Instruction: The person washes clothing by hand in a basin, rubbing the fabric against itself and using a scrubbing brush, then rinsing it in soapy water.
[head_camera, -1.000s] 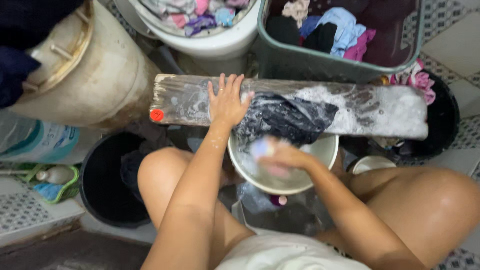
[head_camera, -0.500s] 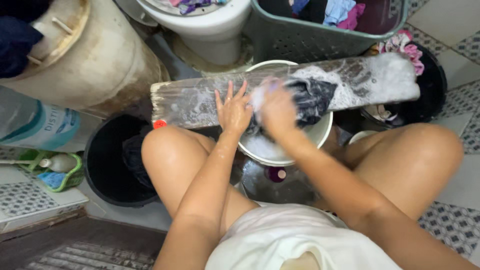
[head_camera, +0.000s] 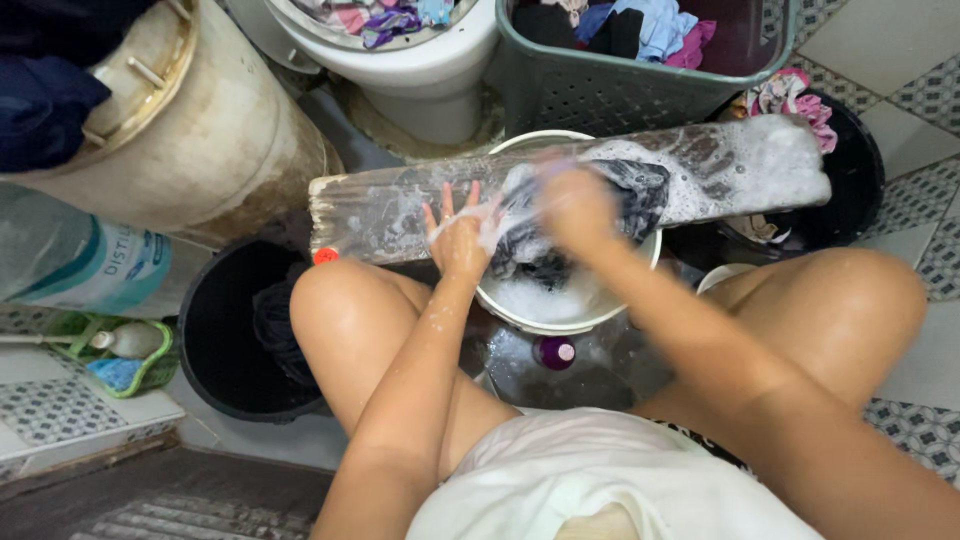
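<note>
A wet wooden washboard (head_camera: 380, 205) covered in suds lies across a white basin (head_camera: 540, 305) of soapy water. A dark soapy garment (head_camera: 625, 190) is draped on the board and hangs into the basin. My left hand (head_camera: 458, 235) presses flat on the board and the garment's edge, fingers spread. My right hand (head_camera: 572, 205) is blurred on top of the dark garment; it seems closed on a small pale scrubbing thing, hard to make out.
A grey laundry basket (head_camera: 620, 90) of clothes and a white tub (head_camera: 420, 60) of clothes stand behind the board. A black bucket (head_camera: 225, 340) sits at left, another black bucket (head_camera: 855, 190) at right. A beige drum (head_camera: 215, 150) is at upper left. My knees flank the basin.
My right hand rose from the basin with a pale object and moved up onto the garment on the board. My left hand stayed pressed on the board.
</note>
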